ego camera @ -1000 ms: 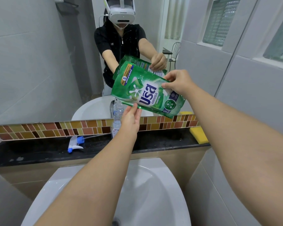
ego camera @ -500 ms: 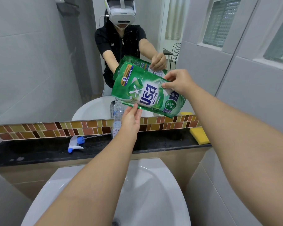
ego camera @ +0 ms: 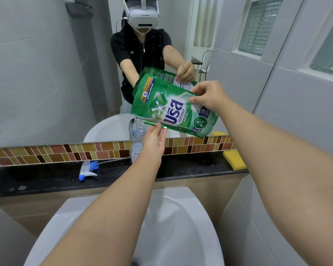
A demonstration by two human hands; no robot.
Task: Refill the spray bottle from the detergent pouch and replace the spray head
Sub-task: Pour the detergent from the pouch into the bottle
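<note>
- Centrally, the green detergent pouch (ego camera: pixel 173 110) hangs tilted in mid-frame, with its lower left corner above the clear spray bottle (ego camera: pixel 138 135).
- At its upper right edge the right grip (ego camera: pixel 210 97) pinches the pouch.
- Below, the left grip (ego camera: pixel 154 139), fingers straight and released, touches the pouch's bottom edge.
- On the black surface (ego camera: pixel 46 179) the bottle stands; the spray head (ego camera: pixel 87 168) lies further left and a yellow sponge (ego camera: pixel 234 159) lies at right.

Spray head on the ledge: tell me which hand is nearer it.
Left. The left hand, under the pouch, is above and right of the spray head; the right hand pinches the pouch farther right.
</note>
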